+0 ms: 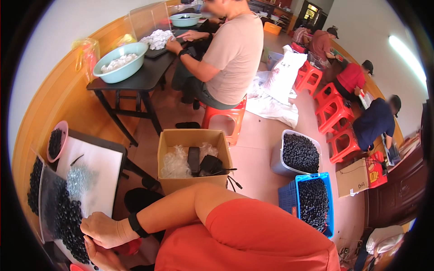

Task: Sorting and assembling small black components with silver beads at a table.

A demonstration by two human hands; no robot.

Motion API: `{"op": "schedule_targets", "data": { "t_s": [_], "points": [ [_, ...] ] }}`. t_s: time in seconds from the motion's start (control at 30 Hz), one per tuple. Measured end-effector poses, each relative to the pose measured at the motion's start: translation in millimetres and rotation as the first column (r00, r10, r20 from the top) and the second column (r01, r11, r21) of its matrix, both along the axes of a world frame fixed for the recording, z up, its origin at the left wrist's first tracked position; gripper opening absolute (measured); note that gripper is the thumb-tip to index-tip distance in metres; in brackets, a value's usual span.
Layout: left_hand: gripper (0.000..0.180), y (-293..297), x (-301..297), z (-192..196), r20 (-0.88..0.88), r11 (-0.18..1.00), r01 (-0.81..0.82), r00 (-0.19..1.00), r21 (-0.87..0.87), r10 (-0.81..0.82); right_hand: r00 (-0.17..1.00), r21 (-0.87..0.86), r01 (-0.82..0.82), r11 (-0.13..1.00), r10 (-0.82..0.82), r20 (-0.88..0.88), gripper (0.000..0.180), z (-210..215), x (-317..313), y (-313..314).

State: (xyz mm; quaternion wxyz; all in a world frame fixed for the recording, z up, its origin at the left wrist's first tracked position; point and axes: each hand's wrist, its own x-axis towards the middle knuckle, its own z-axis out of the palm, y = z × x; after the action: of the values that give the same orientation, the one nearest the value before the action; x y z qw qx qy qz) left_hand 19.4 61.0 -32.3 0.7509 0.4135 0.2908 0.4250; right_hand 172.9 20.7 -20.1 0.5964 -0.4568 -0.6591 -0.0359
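Note:
My right hand [103, 229], with a black band at the wrist, is curled with its fingertips pinched close over the table's edge. My left hand [103, 258] is just below it, fingers pressed together and touching or nearly touching the right fingertips. Whatever lies between them is too small or hidden to make out. Right beside both hands spreads a heap of small round black pieces [71, 226]. Beyond it, a pile of small shiny silvery pieces [81, 181] lies on the white sheet [106, 158] covering the table.
A pink bowl [64, 140] of black pieces stands at the table's far corner. An open cardboard box [194, 181] holds black adapters and clear plastic. A grey tub [278, 158] and blue crate [331, 203] hold black pieces. A co-worker [237, 54] sits at another table [149, 83].

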Motion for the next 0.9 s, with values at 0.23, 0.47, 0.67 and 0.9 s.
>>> {"op": "schedule_targets", "data": {
  "t_s": [0.23, 0.47, 0.67, 0.9],
  "points": [
    [0.039, 9, 13, -4, -0.025, 0.998, -0.019, 0.999, 0.066, 0.02, 0.997, 0.136, 0.059, 0.989, -0.065, 0.037, 0.022, 4, 17, 1],
    [0.036, -19, 30, 11, -0.078, 0.988, -0.124, 0.988, 0.092, 0.131, 0.995, 0.113, 0.048, 0.992, -0.057, 0.085, 0.022, -6, 18, 3],
    [0.029, -54, 19, 48, -0.332, 0.978, -0.109, 0.929, 0.177, 0.164, 0.995, 0.119, -0.061, 0.991, 0.051, 0.09, 0.026, -5, 4, 4],
    [0.025, -34, -7, 38, -0.318, 0.963, -0.058, 0.937, 0.263, 0.143, 0.987, 0.013, -0.156, 0.988, 0.156, 0.032, 0.029, 2, -10, 3]
  ]
}}
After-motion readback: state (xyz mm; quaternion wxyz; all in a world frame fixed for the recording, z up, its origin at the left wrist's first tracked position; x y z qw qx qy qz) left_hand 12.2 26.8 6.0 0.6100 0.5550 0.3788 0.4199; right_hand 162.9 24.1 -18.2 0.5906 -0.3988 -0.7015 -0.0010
